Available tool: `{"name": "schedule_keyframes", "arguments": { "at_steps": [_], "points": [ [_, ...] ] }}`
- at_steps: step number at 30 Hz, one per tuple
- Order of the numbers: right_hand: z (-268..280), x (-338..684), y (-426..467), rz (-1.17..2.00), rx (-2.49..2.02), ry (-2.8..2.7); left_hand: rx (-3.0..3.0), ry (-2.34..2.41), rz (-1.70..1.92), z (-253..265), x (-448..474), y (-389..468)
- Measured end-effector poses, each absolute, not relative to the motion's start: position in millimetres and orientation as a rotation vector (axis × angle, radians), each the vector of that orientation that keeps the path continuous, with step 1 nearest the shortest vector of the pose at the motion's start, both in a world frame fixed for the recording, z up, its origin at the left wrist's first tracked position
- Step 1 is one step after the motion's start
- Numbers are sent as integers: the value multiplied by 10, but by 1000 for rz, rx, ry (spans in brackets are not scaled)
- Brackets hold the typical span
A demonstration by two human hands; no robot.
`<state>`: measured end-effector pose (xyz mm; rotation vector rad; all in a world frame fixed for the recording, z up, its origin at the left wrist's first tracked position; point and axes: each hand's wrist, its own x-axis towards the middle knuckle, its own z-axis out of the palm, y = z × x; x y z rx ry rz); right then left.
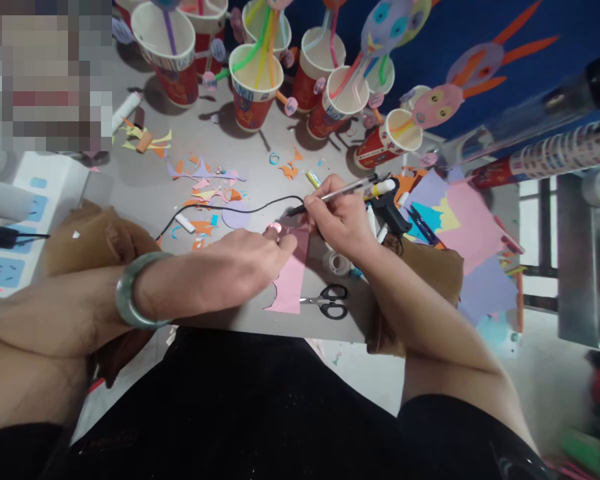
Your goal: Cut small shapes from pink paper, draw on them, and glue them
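Observation:
My left hand point(240, 257) lies flat on a pink paper sheet point(291, 283) near the grey table's front edge, fingers pressing it down. A green jade bangle point(130, 293) circles that wrist. My right hand point(337, 217) grips a pen point(350, 188), its tip touching the top of the pink paper beside my left fingertips. Black-handled scissors point(330, 301) rest just to the right of the paper's lower end.
Several paper cups point(254, 87) with coloured straws stand at the back. Paper scraps point(205, 190), a black cable point(240, 210), a glue gun point(390, 207), a tape roll point(339, 262) and stacked coloured sheets point(460, 227) lie around. A white power strip point(15, 227) sits left.

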<state>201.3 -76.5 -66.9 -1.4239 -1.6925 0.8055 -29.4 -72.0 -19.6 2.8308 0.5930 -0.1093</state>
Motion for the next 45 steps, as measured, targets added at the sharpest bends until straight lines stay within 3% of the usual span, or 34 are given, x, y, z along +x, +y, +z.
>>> {"name": "schedule_keyframes", "arguments": {
  "at_steps": [7, 18, 24, 45],
  "points": [
    [-588, 2001, -219, 987, -1261, -2129, 2752, 582, -414, -117, -100, -822],
    [-574, 1839, 69, 1290, -1141, -2345, 2628, 735, -411, -161, -32, -865],
    [-588, 1776, 123, 1279, -1121, -2456, 2661, 704, -169, -253, -80, -896],
    [-664, 2067, -232, 1120, -1301, -2147, 2870, 539, -291, -135, -111, -803]
  ]
}}
